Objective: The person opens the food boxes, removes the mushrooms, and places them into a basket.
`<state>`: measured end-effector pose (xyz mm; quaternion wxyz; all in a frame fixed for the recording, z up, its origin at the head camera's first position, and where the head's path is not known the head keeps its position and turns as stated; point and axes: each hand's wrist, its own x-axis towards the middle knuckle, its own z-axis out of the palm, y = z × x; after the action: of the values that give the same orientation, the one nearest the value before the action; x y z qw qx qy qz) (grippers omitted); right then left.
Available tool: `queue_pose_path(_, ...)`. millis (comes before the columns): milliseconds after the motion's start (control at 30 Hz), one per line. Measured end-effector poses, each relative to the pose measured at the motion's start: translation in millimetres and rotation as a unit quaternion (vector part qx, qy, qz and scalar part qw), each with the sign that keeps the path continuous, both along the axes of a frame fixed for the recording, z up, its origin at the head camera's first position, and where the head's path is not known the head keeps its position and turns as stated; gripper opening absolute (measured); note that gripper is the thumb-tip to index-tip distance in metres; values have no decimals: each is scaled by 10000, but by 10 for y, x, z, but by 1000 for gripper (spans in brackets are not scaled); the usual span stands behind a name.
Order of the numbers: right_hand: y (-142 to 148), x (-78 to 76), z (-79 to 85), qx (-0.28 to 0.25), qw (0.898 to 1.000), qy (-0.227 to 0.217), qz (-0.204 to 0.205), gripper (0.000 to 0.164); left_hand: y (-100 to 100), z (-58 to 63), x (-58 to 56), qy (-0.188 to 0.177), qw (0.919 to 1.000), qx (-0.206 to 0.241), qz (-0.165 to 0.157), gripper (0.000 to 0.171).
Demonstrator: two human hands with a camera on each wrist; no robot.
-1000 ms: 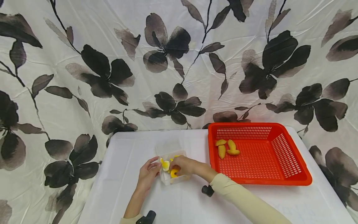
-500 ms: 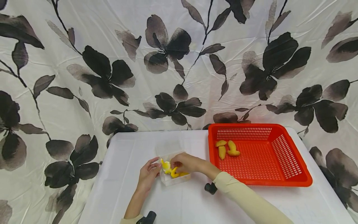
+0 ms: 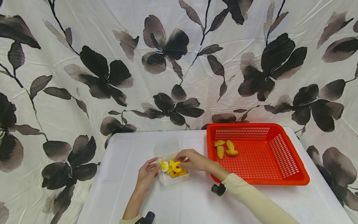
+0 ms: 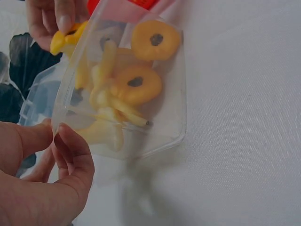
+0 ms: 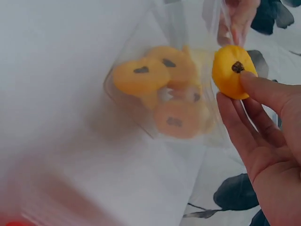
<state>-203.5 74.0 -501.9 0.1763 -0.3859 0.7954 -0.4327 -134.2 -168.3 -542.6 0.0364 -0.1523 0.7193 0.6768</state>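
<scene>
A clear plastic box [image 3: 174,181] with its lid [image 3: 167,147] folded back sits on the table. My left hand [image 3: 146,175] pinches the box's left rim between thumb and forefinger, seen close in the left wrist view. Inside lie several yellow pieces [image 4: 138,84], some round with a dark spot in the middle, others slender; through the plastic they look hazy. Over the box's right side, my right hand [image 3: 193,160] holds a rounded yellow piece [image 5: 229,66] with a dark brown spot, between thumb and fingertips. In the head view this piece appears as a curved yellow shape.
A red perforated basket [image 3: 288,179] stands to the right of the box. At its left end lie two mustard-yellow mushroom-shaped pieces [image 3: 220,151]. White cloth [image 3: 126,155] covers the table, and a floral curtain [image 3: 173,46] hangs behind its back edge.
My right hand has drawn back up and to the right from inside the box, with the rounded yellow piece in its fingertips. My left hand stays at the rim.
</scene>
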Motion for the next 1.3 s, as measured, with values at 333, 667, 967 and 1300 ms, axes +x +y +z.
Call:
queue_pose_path(333,270,53,49,-574,9948,-423,-730,21,-10,-13,-12,54,10000,72,13,43)
queue_pose_path(667,554,127,121,-774,9813,-645,-1642,20,-24,-28,-23,-34,10000,92,-12,43)
queue_pose_path(967,867,219,53,-1078,9635,-813,-2312,26,-19,-44,-34,-20,9999,53,-87,44)
queue_pose_path(1300,1199,349,-19,-1482,9481,-877,-2675,25,-20,-38,-24,-27,9999,71,-123,45)
